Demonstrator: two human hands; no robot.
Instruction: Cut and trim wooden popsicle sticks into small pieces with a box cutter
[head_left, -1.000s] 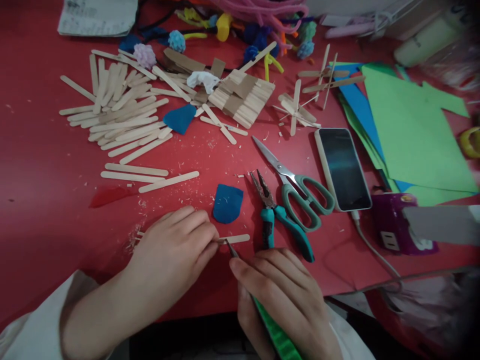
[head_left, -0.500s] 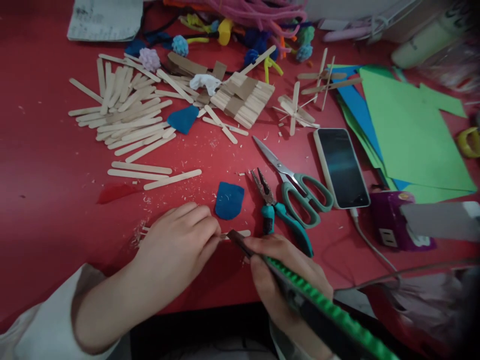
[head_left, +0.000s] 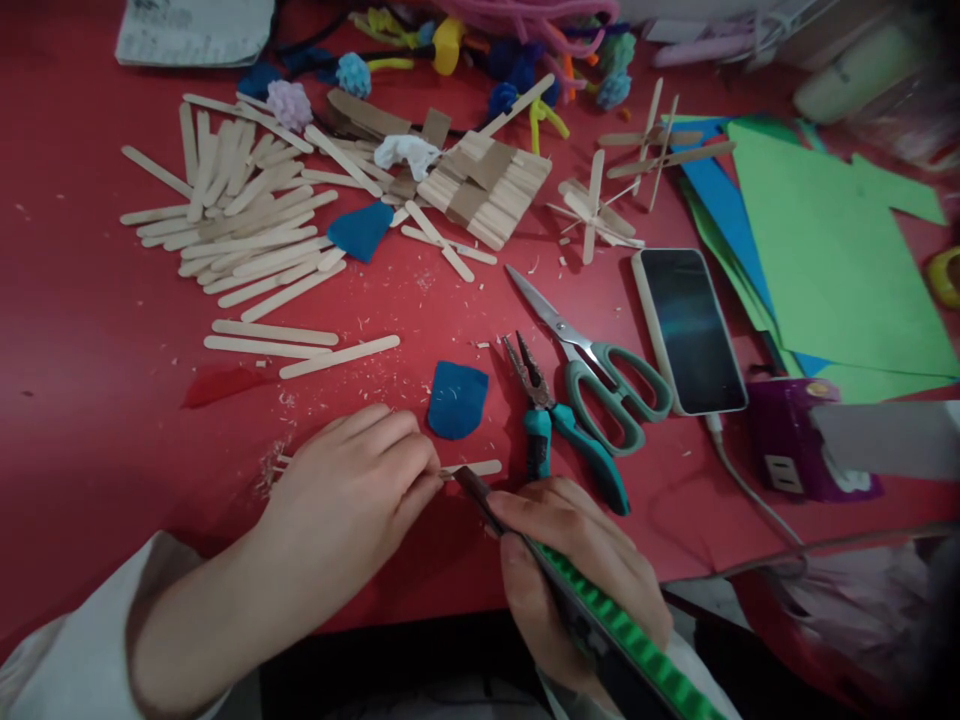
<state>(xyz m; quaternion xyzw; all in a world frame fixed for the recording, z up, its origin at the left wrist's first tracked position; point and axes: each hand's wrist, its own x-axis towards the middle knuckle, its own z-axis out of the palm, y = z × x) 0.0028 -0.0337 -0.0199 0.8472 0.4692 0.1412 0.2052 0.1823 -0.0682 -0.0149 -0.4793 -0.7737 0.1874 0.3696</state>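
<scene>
My left hand (head_left: pixel 367 480) presses a wooden craft stick (head_left: pixel 480 468) against the red table, its fingers closed over the stick's left part. The stick's rounded right end sticks out past my fingertips. In my right hand (head_left: pixel 577 560) is a utility knife (head_left: pixel 600 610) with a green ridged grip. The knife's blade touches the stick just right of my left fingertips. A blue scrap (head_left: pixel 457 400) lies right above my left hand. Pliers with teal handles (head_left: pixel 538 430) and scissors (head_left: pixel 592 365) lie beyond my right hand.
A pile of craft sticks (head_left: pixel 247 200) lies at the far left, near a bundled stick panel (head_left: pixel 487 190). Small stick frames (head_left: pixel 592 215) stand farther right. A phone (head_left: pixel 694 330) on a cable and green paper sheets (head_left: pixel 832 260) lie right. Wood shavings dot the table (head_left: pixel 67 400).
The whole view has shifted slightly. The knife blade has moved a little toward my left fingertips along the stick. Both hands keep their hold.
</scene>
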